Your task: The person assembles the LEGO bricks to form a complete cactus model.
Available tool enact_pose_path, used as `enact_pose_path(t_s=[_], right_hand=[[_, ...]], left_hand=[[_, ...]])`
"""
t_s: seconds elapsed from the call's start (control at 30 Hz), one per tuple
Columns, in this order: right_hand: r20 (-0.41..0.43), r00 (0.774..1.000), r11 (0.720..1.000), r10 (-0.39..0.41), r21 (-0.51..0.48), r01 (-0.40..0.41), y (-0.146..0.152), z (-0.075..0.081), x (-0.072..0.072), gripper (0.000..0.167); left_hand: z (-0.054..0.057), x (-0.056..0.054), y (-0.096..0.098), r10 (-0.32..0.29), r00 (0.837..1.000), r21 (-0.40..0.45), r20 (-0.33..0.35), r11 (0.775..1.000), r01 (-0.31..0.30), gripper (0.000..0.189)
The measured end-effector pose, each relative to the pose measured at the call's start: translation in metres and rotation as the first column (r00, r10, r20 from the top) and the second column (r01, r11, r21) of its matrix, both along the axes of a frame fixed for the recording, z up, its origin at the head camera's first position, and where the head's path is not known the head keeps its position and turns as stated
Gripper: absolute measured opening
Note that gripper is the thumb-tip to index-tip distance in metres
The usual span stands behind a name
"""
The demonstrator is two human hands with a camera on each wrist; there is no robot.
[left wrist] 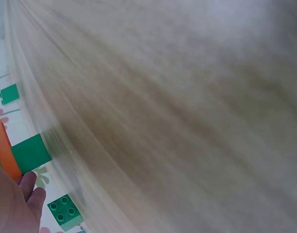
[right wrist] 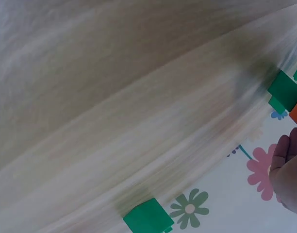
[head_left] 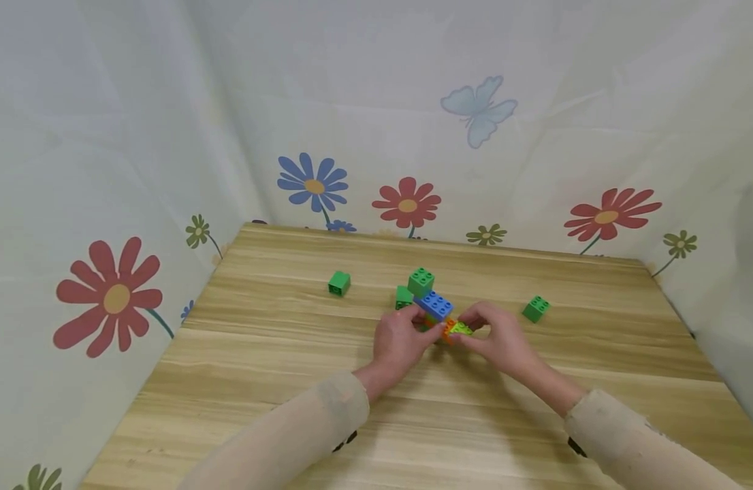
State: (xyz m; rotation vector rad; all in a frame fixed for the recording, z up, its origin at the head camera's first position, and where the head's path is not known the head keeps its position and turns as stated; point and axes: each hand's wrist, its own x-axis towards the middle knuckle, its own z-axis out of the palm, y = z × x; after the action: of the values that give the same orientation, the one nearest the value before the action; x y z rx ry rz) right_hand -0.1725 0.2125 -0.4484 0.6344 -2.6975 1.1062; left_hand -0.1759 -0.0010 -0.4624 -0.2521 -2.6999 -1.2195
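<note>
A small stack of toy building bricks is between the two hands near the table's middle. My left hand (head_left: 404,340) grips its left side, around the blue brick (head_left: 438,305) and the orange brick (left wrist: 6,150) below it. A green brick (head_left: 421,282) appears at the blue brick's far end. Under the orange one, another green brick (left wrist: 31,154) shows in the left wrist view. With thumb and fingers my right hand (head_left: 502,340) pinches a lime brick (head_left: 461,329) at the orange brick's right end. Fingers hide whether the lime brick is fully seated.
Loose green bricks lie around the hands: one brick (head_left: 339,284) at the back left, one brick (head_left: 404,297) just behind the left hand, and one brick (head_left: 536,309) to the right. The wooden table (head_left: 278,327) meets a flower-printed curtain (head_left: 364,122) at the back and sides.
</note>
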Motion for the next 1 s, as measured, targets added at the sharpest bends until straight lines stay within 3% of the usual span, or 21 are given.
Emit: enact_pose_path(t_s=[0.3,0.73,1.0], right_hand=[[0.083,0.996,0.993,-0.038,-0.111,0.047,-0.0033,-0.0026,-0.0007,0.019],[0.078,0.993,0.994,-0.085,-0.057,0.090,-0.0087,-0.0074,0.0003,0.021],[0.052,0.995,0.996,-0.083,-0.019,0.084,-0.0076,-0.0072,0.0021,0.023]], left_hand=[[-0.0008,0.0000,0.0012,0.006,1.000,0.015,0.001,1.000,-0.006,0.029],[-0.0027,-0.0009,0.0013,0.020,0.999,-0.008,-0.029,1.000,-0.020,0.030],[-0.0019,0.0008,0.0019,0.024,1.000,-0.006,-0.004,1.000,-0.024,0.030]])
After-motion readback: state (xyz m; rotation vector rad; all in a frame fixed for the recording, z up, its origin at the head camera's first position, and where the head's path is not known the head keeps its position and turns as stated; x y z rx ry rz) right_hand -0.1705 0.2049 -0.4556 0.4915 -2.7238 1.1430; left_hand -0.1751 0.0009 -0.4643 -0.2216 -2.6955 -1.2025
